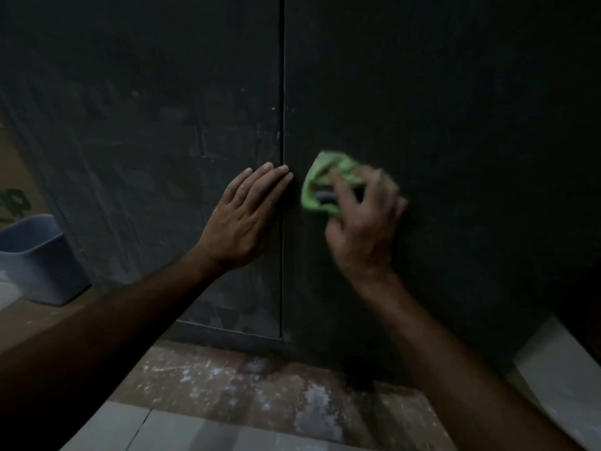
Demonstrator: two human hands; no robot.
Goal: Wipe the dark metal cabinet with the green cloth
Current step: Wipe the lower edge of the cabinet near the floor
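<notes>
The dark metal cabinet [455, 109] fills most of the view, with a vertical seam between its two doors. The left door [146, 157] looks dusty and streaked. My left hand [242, 219] lies flat on the left door, fingers together, fingertips at the seam. My right hand [364, 222] presses a crumpled green cloth [320, 185] against the right door, just right of the seam; the hand is blurred. Part of the cloth is hidden under my fingers.
A grey plastic bin [39, 258] stands on the floor at the left, beside the cabinet. The floor [244, 385] below the doors is brown with white stains. A pale object [559, 369] sits low at the right edge.
</notes>
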